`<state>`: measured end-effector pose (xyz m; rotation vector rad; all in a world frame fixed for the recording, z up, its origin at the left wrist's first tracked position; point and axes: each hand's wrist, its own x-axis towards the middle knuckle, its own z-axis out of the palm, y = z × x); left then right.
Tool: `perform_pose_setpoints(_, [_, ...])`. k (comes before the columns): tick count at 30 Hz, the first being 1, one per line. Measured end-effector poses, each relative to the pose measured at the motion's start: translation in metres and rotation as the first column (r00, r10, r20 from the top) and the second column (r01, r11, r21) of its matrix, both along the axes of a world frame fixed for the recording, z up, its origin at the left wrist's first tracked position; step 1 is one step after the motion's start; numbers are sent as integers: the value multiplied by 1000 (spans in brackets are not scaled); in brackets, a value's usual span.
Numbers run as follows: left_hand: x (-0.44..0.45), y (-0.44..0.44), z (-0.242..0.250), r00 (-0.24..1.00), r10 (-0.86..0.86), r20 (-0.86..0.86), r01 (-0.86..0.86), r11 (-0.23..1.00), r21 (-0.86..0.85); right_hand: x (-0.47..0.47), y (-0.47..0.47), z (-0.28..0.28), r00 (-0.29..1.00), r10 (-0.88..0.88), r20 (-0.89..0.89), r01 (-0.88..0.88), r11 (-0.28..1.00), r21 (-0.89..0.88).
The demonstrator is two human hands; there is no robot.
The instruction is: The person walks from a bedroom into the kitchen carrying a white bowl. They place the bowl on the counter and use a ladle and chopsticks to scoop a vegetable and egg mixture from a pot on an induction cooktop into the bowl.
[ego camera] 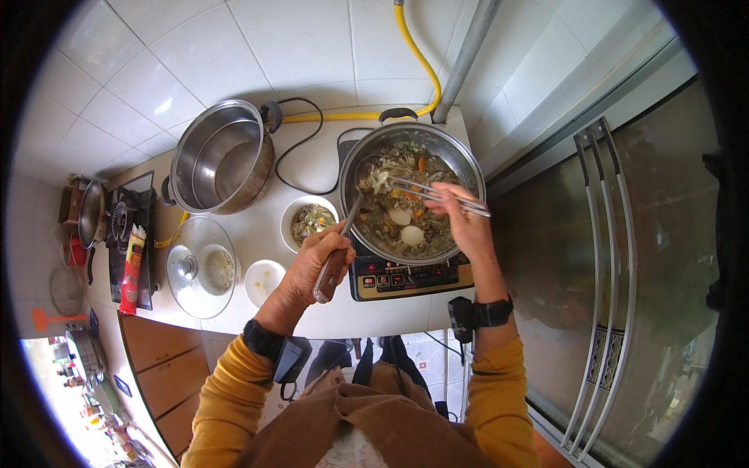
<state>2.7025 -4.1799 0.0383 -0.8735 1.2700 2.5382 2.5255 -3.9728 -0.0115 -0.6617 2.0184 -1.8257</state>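
A steel wok-like pan holds a stew with noodles, orange carrot pieces and pale round items, and it sits on an induction cooktop. My left hand grips the wooden handle of a metal ladle, whose bowl lies in the stew near the pan's left side. With my right hand I hold metal chopsticks over the pan, their tips at a clump of noodles. Just left of the pan stands a white bowl filled with stew, and below it a white bowl with a little residue.
A large steel pot stands at the back left. In front of it, a glass lid covers a bowl. Farther left are a gas stove and a red noodle packet. A yellow hose runs along the wall.
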Motion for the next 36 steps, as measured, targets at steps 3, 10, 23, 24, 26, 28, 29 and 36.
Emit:
perform_pose_setpoints(3, [0,-1,0,1000,3,-18,-3,1000,-9,-8,29,13,980,-198,2,198,979,-45])
perform_pose_setpoints(10, [0,0,-4,1000,22,-15,-22,1000,21,-11,42,-20,909,-412,67,408,910,66])
perform_pose_setpoints(23, [1,3,-7,997,77,-29,-75,994,80,24,-22,-3,965,-58,-255,81,993,81])
perform_pose_setpoints(24, [2,2,-7,996,87,-21,-85,993,77,21,-16,-1,969,-64,-238,83,994,74])
perform_pose_setpoints(26, [3,1,-7,996,85,-34,-82,992,92,7,5,2,970,-205,-131,211,977,29])
perform_pose_setpoints(28, [3,0,-8,996,86,-36,-82,992,100,-7,27,2,942,-334,-46,336,941,48])
perform_pose_setpoints(29, [3,-1,-8,996,84,-37,-80,992,100,-13,36,-1,916,-402,-15,402,913,72])
perform_pose_setpoints(36, [3,2,-9,995,98,-26,-95,990,108,-24,20,-35,937,-332,105,335,942,-12])
